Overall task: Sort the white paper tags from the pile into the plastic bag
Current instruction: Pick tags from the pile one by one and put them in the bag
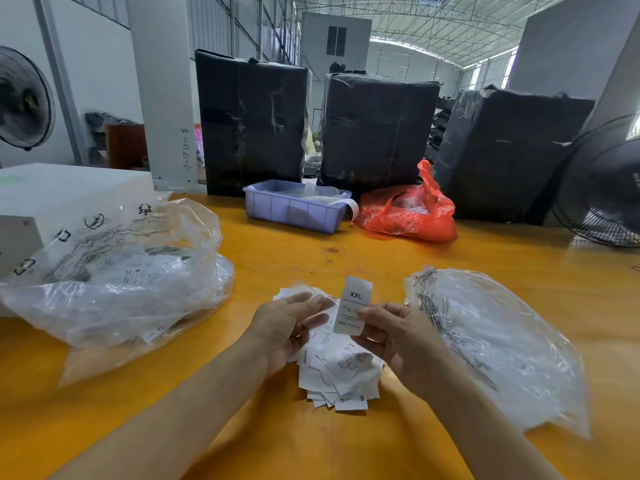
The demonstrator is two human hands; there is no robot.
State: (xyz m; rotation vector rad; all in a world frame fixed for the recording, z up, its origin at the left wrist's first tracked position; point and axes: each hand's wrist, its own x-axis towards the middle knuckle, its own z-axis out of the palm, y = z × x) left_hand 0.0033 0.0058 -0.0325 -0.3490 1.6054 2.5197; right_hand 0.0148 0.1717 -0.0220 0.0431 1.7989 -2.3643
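The yellow desk (381, 258) carries everything. At its far edge three black wrapped bales (377, 133) stand side by side, with a fan (602, 188) at the right. On the left lies a big clear plastic bag (114, 271) with white tags inside it; a second clear bag (491, 341) lies on the right. In front of the bales sit a purple tray (294, 209) and, just beside it, a red bag (408, 213). The pile of white tags (343, 372) lies near the front, between the two arms. Above it, the right hand (398, 337) has its grip clamped on one tag marked XXL (353, 303), held upright by thumb and finger. The left hand (287, 323) has its grip apart, fingers loose, touching the pile
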